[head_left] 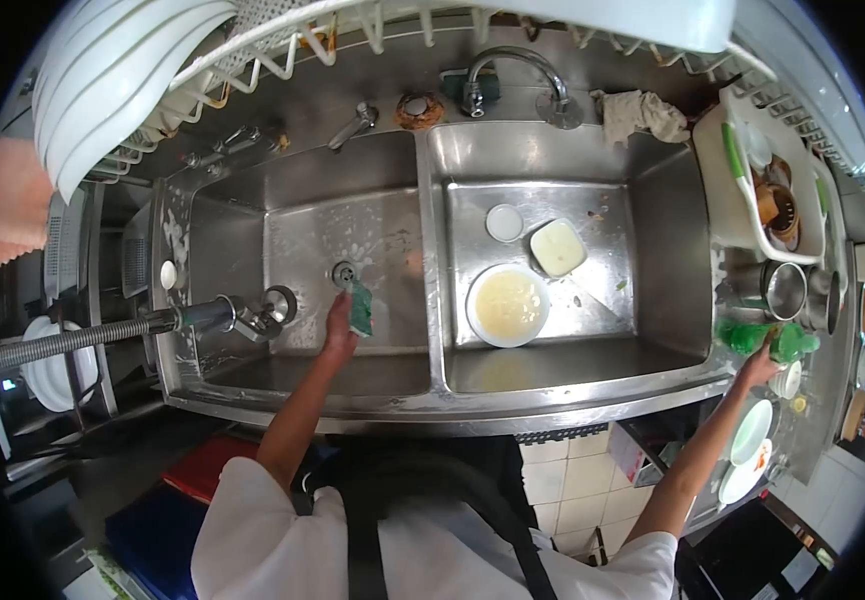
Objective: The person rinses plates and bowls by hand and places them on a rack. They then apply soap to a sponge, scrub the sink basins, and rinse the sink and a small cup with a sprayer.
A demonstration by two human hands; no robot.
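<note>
Over the left basin (297, 375), near its drain, my left hand (340, 325) is closed on a green scouring pad (360, 308). Far to the right, on the counter beside the right basin (672, 250), my right hand (760, 362) is closed round a green bottle (790, 343). A second green item (740, 337) lies just left of that hand. Inside the right basin are a white bowl of pale yellow liquid (509, 306), a square white container (558, 249) and a small round white dish (504, 223).
A curved faucet (527, 52) rises behind the right basin. A hose sprayer (222, 314) reaches over the left basin. Metal pots (784, 290), a white bin of utensils (732, 190) and plates (745, 472) line the right counter. A dish rack (352, 20) spans the top.
</note>
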